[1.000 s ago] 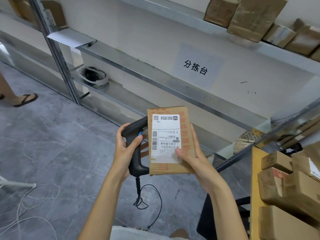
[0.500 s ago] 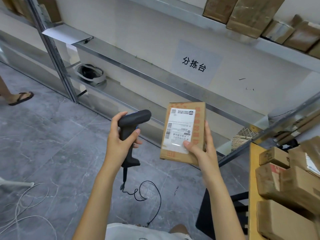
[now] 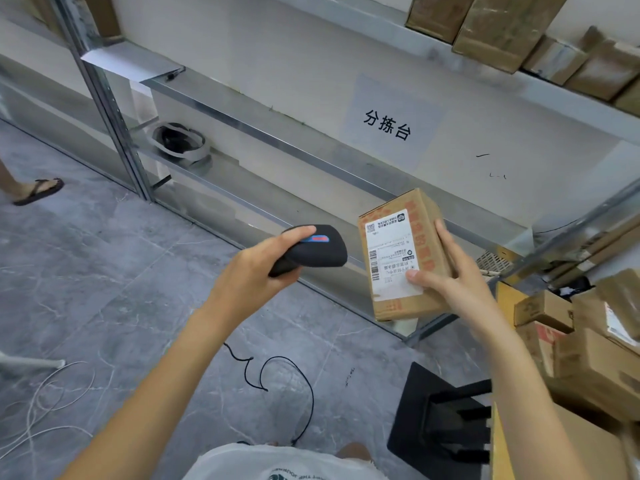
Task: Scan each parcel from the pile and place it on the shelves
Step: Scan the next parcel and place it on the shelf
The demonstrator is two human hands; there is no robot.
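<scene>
The right hand (image 3: 460, 289) grips a cardboard parcel (image 3: 403, 258) in the air, thumb pressed on its white shipping label (image 3: 393, 254) and fingers curled round the far side. The parcel stands nearly upright, label facing the camera, in front of the metal shelves (image 3: 277, 140) and touching none of them. Just beside it, apart from it, the left hand (image 3: 256, 271) holds a black scanner (image 3: 313, 251), fingers wrapped round the handle, its head turned toward the label. The scanner's cord (image 3: 277, 375) hangs to the floor. More parcels are piled on the counter's (image 3: 498, 445) near edge, below the right forearm.
</scene>
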